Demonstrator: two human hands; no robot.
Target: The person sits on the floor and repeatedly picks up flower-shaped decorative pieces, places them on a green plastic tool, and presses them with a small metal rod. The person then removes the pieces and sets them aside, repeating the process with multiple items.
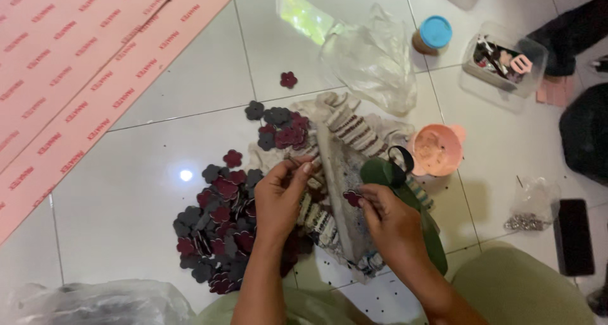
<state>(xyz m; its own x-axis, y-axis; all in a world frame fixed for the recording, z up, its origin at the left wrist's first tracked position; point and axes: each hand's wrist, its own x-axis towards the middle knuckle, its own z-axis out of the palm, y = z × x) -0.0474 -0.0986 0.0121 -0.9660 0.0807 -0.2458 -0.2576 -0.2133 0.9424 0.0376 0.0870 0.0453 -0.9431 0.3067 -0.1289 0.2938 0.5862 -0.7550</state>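
left hand (280, 195): pinching something small and thin between thumb and fingertips, can't really make out what it is, right over the near end of the worn block (342, 192)
right hand (387, 218): fingertips closed on one dark red flower cutout (352, 198), held against the block's right edge; a green tool (405, 205) with a black loop lies under the palm
worn block: long grey slab running far to near between both hands, sitting on a cloth with striped pieces along its sides
flower pile (215, 227): heap of grey and maroon flower shapes on the tile floor (126, 192), left of the left hand, more scattered further out
far right: pink bowl (436, 150) just beside the cloth, crumpled clear bag (373, 59), blue-lidded jar (433, 35), clear box of bits (503, 62)
far left: pink printed sheet (76, 65) across the floor
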